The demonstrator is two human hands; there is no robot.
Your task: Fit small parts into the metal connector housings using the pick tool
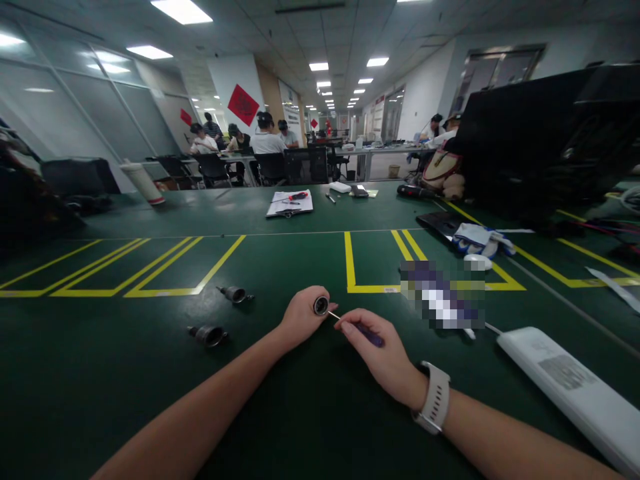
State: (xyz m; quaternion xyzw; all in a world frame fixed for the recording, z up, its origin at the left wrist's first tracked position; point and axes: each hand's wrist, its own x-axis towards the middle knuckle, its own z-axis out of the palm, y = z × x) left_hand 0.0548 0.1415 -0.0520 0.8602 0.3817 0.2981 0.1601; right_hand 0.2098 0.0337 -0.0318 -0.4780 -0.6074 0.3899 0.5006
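My left hand (303, 313) is closed around a round metal connector (321, 306), its open end turned toward me. In my right hand (373, 343) is a screwdriver with a dark purple handle (370, 335). The thin shaft of the screwdriver points left, and its tip meets or nearly meets the connector's right side; I cannot tell which. Two similar dark metal connectors, one farther back (235, 294) and one nearer (209, 335), lie on the green table (150, 400) to the left of my hands.
A white power strip (575, 393) lies at the right, near a blurred-out object (443, 293). Gloves (480, 240) and a computer mouse (477, 262) sit behind it. Farther back are a clipboard (290, 205) with a red-handled screwdriver (299, 196), and a cup (143, 182). Several people sit beyond.
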